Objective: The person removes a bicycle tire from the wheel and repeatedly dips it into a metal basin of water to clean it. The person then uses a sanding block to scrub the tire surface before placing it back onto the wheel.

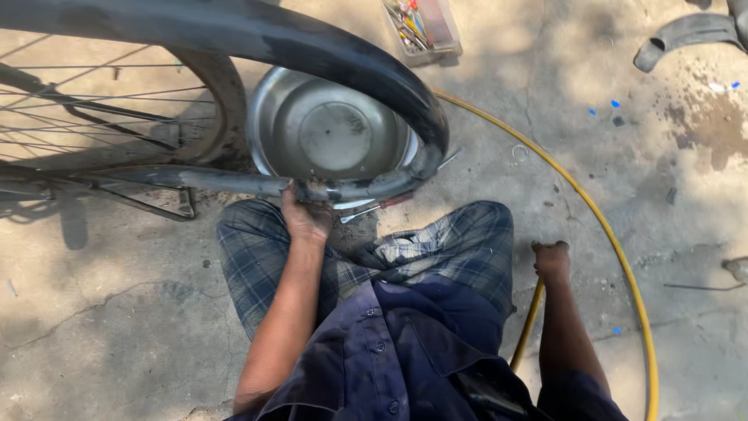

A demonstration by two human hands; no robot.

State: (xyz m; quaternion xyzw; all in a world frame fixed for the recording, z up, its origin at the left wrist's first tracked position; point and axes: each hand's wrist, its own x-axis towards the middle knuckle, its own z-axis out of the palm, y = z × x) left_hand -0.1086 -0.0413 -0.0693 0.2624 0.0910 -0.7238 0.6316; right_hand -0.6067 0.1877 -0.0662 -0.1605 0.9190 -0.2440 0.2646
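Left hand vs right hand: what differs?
The left hand is raised and grips the black inner tube beside the steel basin; the right hand is low, closed around the yellow hose near the concrete ground. The left forearm reaches forward between the knees; the right one runs outside the right knee. Both are bare, closed, and look grimy.

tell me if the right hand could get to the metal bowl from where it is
Probably not without shifting: the right hand is down by the yellow hose, and the person's knee and the black inner tube lie between it and the metal bowl.
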